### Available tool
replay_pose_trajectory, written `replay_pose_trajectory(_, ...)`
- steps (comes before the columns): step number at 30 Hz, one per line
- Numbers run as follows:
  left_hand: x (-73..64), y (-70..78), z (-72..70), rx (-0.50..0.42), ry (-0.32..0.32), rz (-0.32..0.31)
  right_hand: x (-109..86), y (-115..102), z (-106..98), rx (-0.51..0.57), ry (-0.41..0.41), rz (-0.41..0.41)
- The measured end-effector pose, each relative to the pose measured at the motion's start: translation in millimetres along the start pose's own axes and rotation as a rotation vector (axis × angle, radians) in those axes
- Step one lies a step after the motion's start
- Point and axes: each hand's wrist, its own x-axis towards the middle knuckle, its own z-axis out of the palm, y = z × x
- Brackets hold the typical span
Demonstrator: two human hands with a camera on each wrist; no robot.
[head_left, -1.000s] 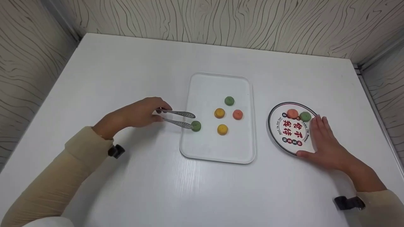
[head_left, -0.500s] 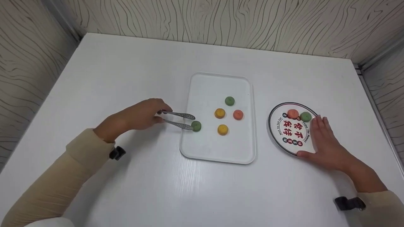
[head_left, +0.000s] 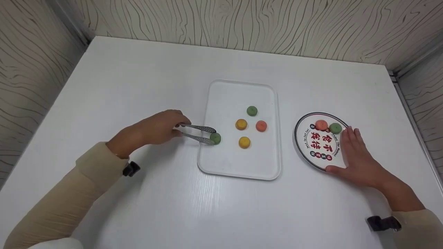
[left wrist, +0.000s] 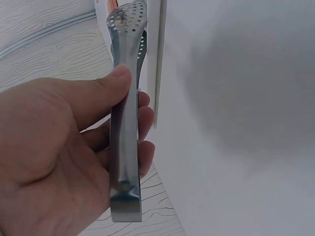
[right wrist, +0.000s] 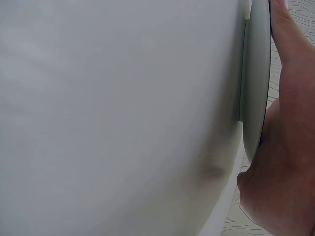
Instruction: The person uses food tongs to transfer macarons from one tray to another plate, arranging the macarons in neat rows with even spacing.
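Observation:
Between the thumb and fingers of my left hand [head_left: 155, 128] is a pair of metal serving tongs [left wrist: 125, 147] with perforated tips. The tong tips straddle a small round green cake-like piece [head_left: 215, 139] near the left side of a white tray [head_left: 235, 164]. My right hand [head_left: 360, 162] rests at the right edge of a round white plate [head_left: 300, 138], fingers straight and thumb spread along the rim. An orange round piece [head_left: 321, 125] and another green piece [head_left: 335, 128] sit side by side on the plate, above its printed red characters.
Also on the tray are a green piece [head_left: 252, 110], an orange piece [head_left: 261, 126], and two yellow pieces, one upper [head_left: 241, 124] and one lower [head_left: 244, 142]. The white table [head_left: 221, 214] ends at a patterned panel [head_left: 235, 24] behind.
My left hand has shifted slightly right and down, and the tong tips have closed in around the green piece at the tray's left. The right hand and the plate stay as they were.

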Motion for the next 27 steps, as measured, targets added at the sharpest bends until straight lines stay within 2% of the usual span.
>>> replay_pose_trajectory(14, 3.3, 1.0, 4.5, 0.006, -0.002, -0.035, -0.3, 1.4, 0.4, -0.020, 0.004, -0.018)
replay_pose_trajectory(21, 1.6, 0.6, 5.5, 0.019, 0.012, 0.004, 0.1, 0.5, -0.2, -0.027, -0.023, 0.006)
replay_pose_trajectory(27, 3.5, 0.4, 6.2, 0.014, 0.024, 0.017, 0.3, 0.8, 0.1, -0.029, -0.010, -0.005)
